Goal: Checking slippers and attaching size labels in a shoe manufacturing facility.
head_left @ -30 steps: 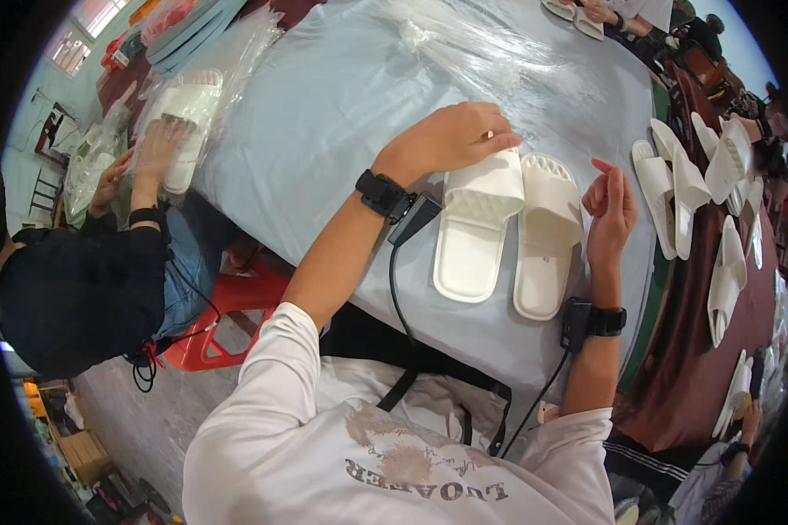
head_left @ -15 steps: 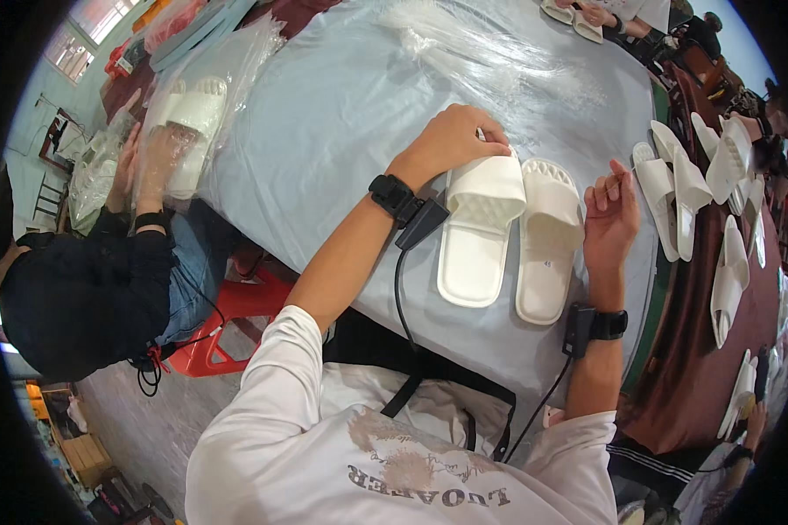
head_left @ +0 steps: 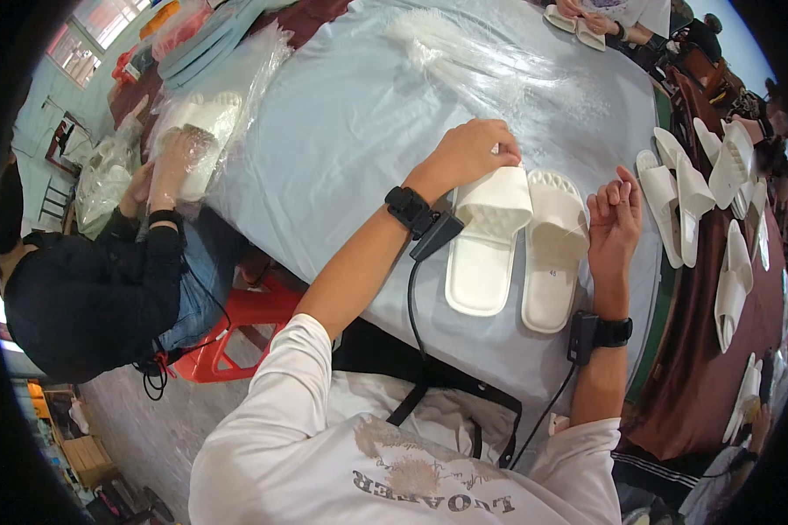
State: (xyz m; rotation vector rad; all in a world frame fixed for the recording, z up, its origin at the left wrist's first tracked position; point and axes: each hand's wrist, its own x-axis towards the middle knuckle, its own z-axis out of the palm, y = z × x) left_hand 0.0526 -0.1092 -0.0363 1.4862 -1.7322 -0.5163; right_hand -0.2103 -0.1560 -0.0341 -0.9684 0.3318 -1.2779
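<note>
Side by side on the cloth lie two white slippers, their toe ends away from me. My left hand (head_left: 477,150) bends over the toe end of the left slipper (head_left: 481,284), its fingers closed there and partly hiding that end. Beside the strap of the right slipper (head_left: 547,293), my right hand (head_left: 615,219) is raised with loosely curled fingers, slightly apart and holding nothing. Whether its edge touches the strap I cannot tell.
Clear plastic bags (head_left: 499,66) lie across the far part of the blue-covered table (head_left: 333,131). Several white slippers (head_left: 731,280) rest on a brown surface at right. To the left, a co-worker (head_left: 87,289) handles bagged slippers (head_left: 210,127) near a red stool (head_left: 236,350).
The view has shifted a little. My left hand stays at the left slipper's toe end, its fingers bent closer together. The co-worker's hands at left have moved on the bag.
</note>
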